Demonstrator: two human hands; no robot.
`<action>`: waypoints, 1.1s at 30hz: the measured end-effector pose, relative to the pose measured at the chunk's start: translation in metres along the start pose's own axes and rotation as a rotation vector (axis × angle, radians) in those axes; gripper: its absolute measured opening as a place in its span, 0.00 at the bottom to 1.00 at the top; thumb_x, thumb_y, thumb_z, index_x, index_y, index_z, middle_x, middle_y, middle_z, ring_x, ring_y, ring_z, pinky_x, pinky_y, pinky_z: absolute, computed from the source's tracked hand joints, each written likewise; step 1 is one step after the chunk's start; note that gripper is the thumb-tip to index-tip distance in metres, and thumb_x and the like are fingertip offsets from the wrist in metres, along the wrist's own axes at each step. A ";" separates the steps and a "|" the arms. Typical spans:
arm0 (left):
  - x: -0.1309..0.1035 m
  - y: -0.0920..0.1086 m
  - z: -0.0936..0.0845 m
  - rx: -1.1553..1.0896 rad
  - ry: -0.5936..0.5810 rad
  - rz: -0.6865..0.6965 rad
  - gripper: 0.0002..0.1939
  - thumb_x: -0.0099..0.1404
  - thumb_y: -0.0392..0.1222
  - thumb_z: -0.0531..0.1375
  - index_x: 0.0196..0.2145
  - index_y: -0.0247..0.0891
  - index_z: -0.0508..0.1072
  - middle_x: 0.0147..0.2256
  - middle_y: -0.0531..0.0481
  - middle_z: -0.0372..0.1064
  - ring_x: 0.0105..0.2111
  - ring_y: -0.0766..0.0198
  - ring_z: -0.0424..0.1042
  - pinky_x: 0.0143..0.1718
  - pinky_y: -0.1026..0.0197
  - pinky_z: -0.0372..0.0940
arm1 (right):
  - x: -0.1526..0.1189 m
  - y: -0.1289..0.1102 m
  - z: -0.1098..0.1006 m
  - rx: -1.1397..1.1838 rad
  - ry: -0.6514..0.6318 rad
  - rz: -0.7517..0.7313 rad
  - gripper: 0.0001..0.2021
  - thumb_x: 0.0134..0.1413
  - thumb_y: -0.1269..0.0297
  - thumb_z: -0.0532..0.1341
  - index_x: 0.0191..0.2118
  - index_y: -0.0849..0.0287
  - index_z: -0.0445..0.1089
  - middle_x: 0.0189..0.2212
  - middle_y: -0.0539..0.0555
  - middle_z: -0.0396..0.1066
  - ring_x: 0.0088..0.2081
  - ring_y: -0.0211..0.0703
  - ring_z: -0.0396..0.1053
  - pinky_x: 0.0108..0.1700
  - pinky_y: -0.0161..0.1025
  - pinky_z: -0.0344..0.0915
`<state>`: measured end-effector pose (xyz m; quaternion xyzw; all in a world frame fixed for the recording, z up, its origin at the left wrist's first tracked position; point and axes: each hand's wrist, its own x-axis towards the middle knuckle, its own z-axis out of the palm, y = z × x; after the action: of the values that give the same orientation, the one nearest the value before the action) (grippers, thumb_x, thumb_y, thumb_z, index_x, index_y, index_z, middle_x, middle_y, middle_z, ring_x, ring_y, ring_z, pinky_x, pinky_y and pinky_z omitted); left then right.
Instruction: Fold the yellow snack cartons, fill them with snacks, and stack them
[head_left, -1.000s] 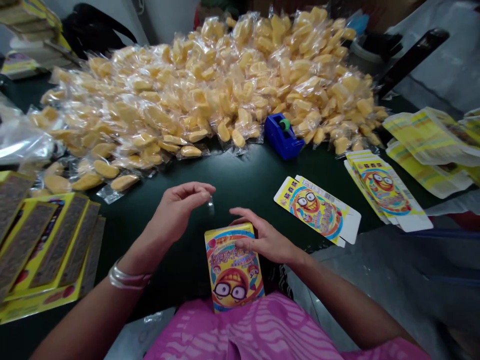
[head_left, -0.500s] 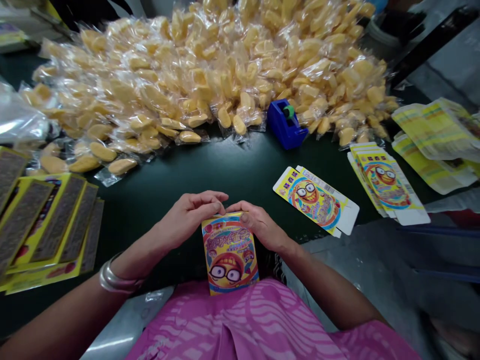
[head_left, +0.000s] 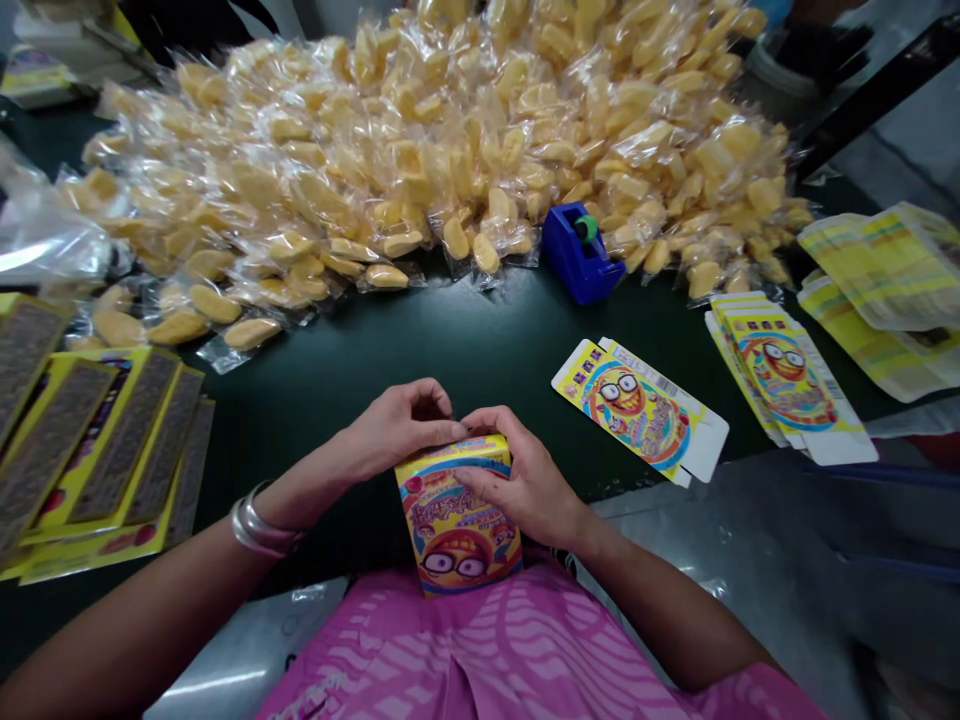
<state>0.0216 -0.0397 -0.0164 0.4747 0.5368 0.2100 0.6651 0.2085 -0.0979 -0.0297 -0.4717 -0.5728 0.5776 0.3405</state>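
A yellow cardboard box (head_left: 461, 540) with a cartoon face in glasses stands upright against my pink shirt, its printed front towards me and its top face visible. My right hand (head_left: 529, 490) grips its upper right corner, thumb on the front and fingers over the top. At the top's left back edge my left hand (head_left: 412, 425) has its fingers curled, with the thumb laid along the edge. What lies under those fingertips is hidden. A silver bangle (head_left: 259, 525) is on the left wrist.
Yellow pieces in clear bags (head_left: 450, 150) form a large heap at the back. In front of it stands a blue tape dispenser (head_left: 581, 255). Flat cartons (head_left: 641, 410) and carton stacks (head_left: 787, 380) lie right. Yellow packs with brown panels (head_left: 112, 450) are stacked left.
The box's top has tilted into view. My right thumb has moved down onto the front, and my left fingers have curled more. The whole view has shifted slightly.
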 end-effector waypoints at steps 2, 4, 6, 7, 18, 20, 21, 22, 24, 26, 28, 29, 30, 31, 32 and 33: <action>0.002 0.000 -0.004 -0.108 -0.005 -0.022 0.20 0.44 0.50 0.74 0.29 0.37 0.72 0.25 0.54 0.71 0.24 0.67 0.68 0.27 0.64 0.63 | -0.001 -0.001 0.001 -0.011 0.003 -0.002 0.19 0.51 0.62 0.66 0.48 0.53 0.64 0.41 0.51 0.70 0.42 0.44 0.70 0.45 0.41 0.65; 0.003 0.000 -0.010 -0.245 0.024 -0.023 0.21 0.48 0.54 0.72 0.30 0.36 0.74 0.28 0.51 0.73 0.27 0.65 0.71 0.29 0.63 0.66 | -0.001 0.000 0.001 -0.029 0.002 0.005 0.19 0.51 0.62 0.66 0.49 0.53 0.63 0.40 0.51 0.70 0.41 0.44 0.70 0.45 0.41 0.65; 0.003 0.000 -0.016 -0.336 0.034 -0.019 0.23 0.50 0.59 0.70 0.31 0.35 0.76 0.30 0.47 0.74 0.29 0.62 0.72 0.31 0.61 0.68 | 0.000 0.002 0.001 -0.036 -0.001 0.012 0.20 0.51 0.61 0.66 0.49 0.53 0.63 0.40 0.51 0.69 0.41 0.44 0.69 0.45 0.41 0.64; 0.001 0.000 -0.019 -0.356 0.029 -0.011 0.23 0.51 0.60 0.69 0.31 0.35 0.77 0.31 0.46 0.75 0.30 0.61 0.73 0.32 0.60 0.68 | 0.001 0.003 0.001 -0.035 -0.002 0.019 0.20 0.50 0.61 0.66 0.49 0.53 0.63 0.40 0.51 0.69 0.41 0.44 0.69 0.45 0.41 0.64; -0.026 0.001 -0.004 0.050 -0.003 0.133 0.23 0.59 0.62 0.60 0.22 0.42 0.81 0.53 0.44 0.75 0.58 0.43 0.65 0.59 0.50 0.59 | 0.007 0.019 -0.004 0.207 -0.074 0.128 0.26 0.58 0.37 0.54 0.42 0.57 0.66 0.33 0.50 0.68 0.34 0.40 0.66 0.35 0.37 0.62; -0.023 -0.006 -0.002 0.066 -0.007 0.130 0.23 0.60 0.63 0.59 0.23 0.43 0.82 0.54 0.45 0.74 0.57 0.42 0.66 0.57 0.50 0.62 | 0.006 0.018 -0.003 0.241 -0.084 0.138 0.30 0.53 0.33 0.56 0.42 0.58 0.66 0.32 0.50 0.68 0.32 0.40 0.66 0.34 0.37 0.62; -0.022 -0.008 -0.002 0.072 -0.008 0.129 0.24 0.61 0.63 0.58 0.24 0.43 0.82 0.55 0.46 0.73 0.57 0.42 0.67 0.56 0.50 0.63 | 0.006 0.018 -0.002 0.250 -0.079 0.148 0.30 0.50 0.32 0.59 0.42 0.58 0.66 0.31 0.50 0.68 0.32 0.40 0.66 0.34 0.37 0.62; -0.021 -0.010 -0.003 0.080 -0.006 0.132 0.23 0.61 0.63 0.58 0.25 0.43 0.82 0.56 0.46 0.73 0.57 0.42 0.67 0.56 0.51 0.63 | 0.005 0.017 -0.001 0.251 -0.068 0.161 0.29 0.48 0.34 0.61 0.41 0.57 0.66 0.31 0.49 0.68 0.31 0.40 0.66 0.33 0.36 0.62; -0.021 -0.013 -0.003 0.108 0.004 0.150 0.23 0.62 0.61 0.57 0.25 0.44 0.82 0.55 0.47 0.73 0.58 0.43 0.66 0.58 0.52 0.61 | 0.005 0.017 0.003 0.222 -0.022 0.181 0.26 0.45 0.41 0.67 0.40 0.57 0.66 0.31 0.48 0.68 0.31 0.39 0.66 0.33 0.36 0.63; -0.022 -0.013 -0.004 0.137 0.015 0.175 0.22 0.63 0.60 0.57 0.26 0.44 0.83 0.54 0.48 0.74 0.59 0.44 0.64 0.60 0.52 0.58 | 0.004 0.017 0.006 0.159 0.028 0.176 0.21 0.44 0.50 0.70 0.39 0.56 0.66 0.32 0.48 0.69 0.32 0.40 0.67 0.35 0.36 0.65; -0.024 -0.013 -0.005 0.152 0.021 0.193 0.22 0.63 0.60 0.56 0.26 0.44 0.83 0.53 0.47 0.75 0.60 0.44 0.64 0.61 0.52 0.57 | 0.003 0.017 0.007 0.098 0.057 0.149 0.17 0.45 0.55 0.69 0.39 0.56 0.67 0.33 0.49 0.70 0.33 0.40 0.67 0.36 0.37 0.65; -0.024 -0.013 -0.005 0.153 0.025 0.198 0.22 0.63 0.60 0.56 0.26 0.44 0.83 0.52 0.47 0.75 0.60 0.44 0.64 0.60 0.52 0.57 | 0.003 0.017 0.008 0.077 0.060 0.137 0.16 0.45 0.56 0.68 0.38 0.56 0.67 0.34 0.49 0.70 0.33 0.40 0.67 0.36 0.37 0.65; -0.024 -0.013 -0.005 0.152 0.029 0.200 0.23 0.64 0.60 0.56 0.26 0.44 0.83 0.52 0.46 0.76 0.59 0.44 0.64 0.60 0.52 0.58 | 0.003 0.016 0.008 0.063 0.060 0.128 0.15 0.45 0.57 0.68 0.38 0.56 0.67 0.34 0.49 0.70 0.33 0.40 0.67 0.36 0.37 0.65; -0.024 -0.013 -0.004 0.147 0.033 0.198 0.23 0.64 0.60 0.56 0.26 0.44 0.83 0.51 0.46 0.76 0.58 0.45 0.66 0.59 0.53 0.59 | 0.003 0.015 0.008 0.054 0.060 0.120 0.15 0.46 0.57 0.68 0.38 0.56 0.67 0.34 0.49 0.70 0.33 0.40 0.67 0.36 0.37 0.65; -0.024 -0.013 -0.003 0.135 0.035 0.185 0.22 0.63 0.60 0.57 0.26 0.43 0.82 0.49 0.46 0.77 0.55 0.46 0.68 0.56 0.53 0.61 | 0.003 0.014 0.008 0.048 0.058 0.114 0.15 0.46 0.57 0.68 0.38 0.56 0.67 0.34 0.49 0.70 0.34 0.41 0.68 0.37 0.38 0.65; -0.023 -0.013 -0.002 0.113 0.035 0.163 0.21 0.61 0.60 0.59 0.25 0.42 0.81 0.47 0.45 0.77 0.51 0.48 0.71 0.52 0.54 0.64 | 0.002 0.013 0.008 0.042 0.056 0.108 0.15 0.46 0.57 0.68 0.38 0.56 0.67 0.34 0.49 0.70 0.34 0.41 0.68 0.37 0.38 0.66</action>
<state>0.0093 -0.0634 -0.0151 0.5499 0.5189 0.2407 0.6087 0.2017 -0.1000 -0.0441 -0.5104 -0.5244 0.5936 0.3348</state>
